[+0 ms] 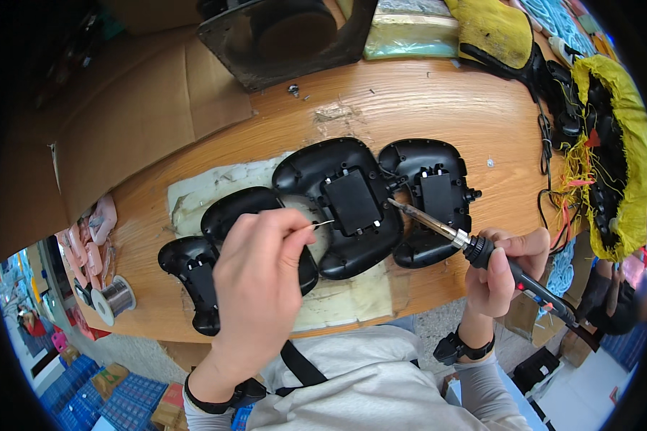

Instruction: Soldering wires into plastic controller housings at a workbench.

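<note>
Several black game controller shells lie in a row on the table. My left hand [259,273] pinches a short end of solder wire [323,223], which reaches over the left side of the large controller [352,201] in the middle. My right hand [507,269] is closed round the handle of a soldering iron [438,228]. Its tip points left, over the gap between that controller and the right-hand controller [435,197]; whether it touches anything, I cannot tell. Under my left hand sits another controller [241,207], partly hidden. A smaller-looking controller [198,276] lies at the far left.
A pale, worn mat [223,179] lies beneath the controllers on the wooden table [438,100]. A solder spool [113,300] and pink plastic parts [90,241] are at left. A dark fan-like box [287,36] stands behind. Yellow sack [625,144] and black cables [544,136] occupy the right.
</note>
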Available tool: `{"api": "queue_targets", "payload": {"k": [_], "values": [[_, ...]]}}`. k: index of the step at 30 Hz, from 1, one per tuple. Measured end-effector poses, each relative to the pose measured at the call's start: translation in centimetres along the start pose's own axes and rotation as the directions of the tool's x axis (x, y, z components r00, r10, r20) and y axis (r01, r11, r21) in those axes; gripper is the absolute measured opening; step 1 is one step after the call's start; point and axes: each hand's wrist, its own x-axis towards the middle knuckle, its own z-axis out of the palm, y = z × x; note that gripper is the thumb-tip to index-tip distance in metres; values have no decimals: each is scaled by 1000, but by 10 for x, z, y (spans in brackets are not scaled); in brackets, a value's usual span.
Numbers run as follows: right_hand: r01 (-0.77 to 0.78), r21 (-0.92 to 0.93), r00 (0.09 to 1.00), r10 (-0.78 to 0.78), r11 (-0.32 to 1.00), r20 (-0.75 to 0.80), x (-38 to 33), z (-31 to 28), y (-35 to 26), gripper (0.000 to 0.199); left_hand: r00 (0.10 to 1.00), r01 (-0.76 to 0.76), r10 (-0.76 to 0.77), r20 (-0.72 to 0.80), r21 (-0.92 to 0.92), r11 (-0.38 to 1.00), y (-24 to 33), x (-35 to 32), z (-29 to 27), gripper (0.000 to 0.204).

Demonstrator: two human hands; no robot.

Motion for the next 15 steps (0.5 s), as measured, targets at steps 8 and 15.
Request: {"api": "queue_targets", "payload": {"k": [8, 15], "values": [[-90, 23, 996, 91, 996, -12, -21, -11, 5, 24, 983, -174, 160, 91, 179, 968, 8, 4, 26, 8], [-100, 24, 995, 99, 995, 26, -23, -9, 10, 22, 972, -228, 208, 107, 227, 947, 6, 6, 32, 8]]}}
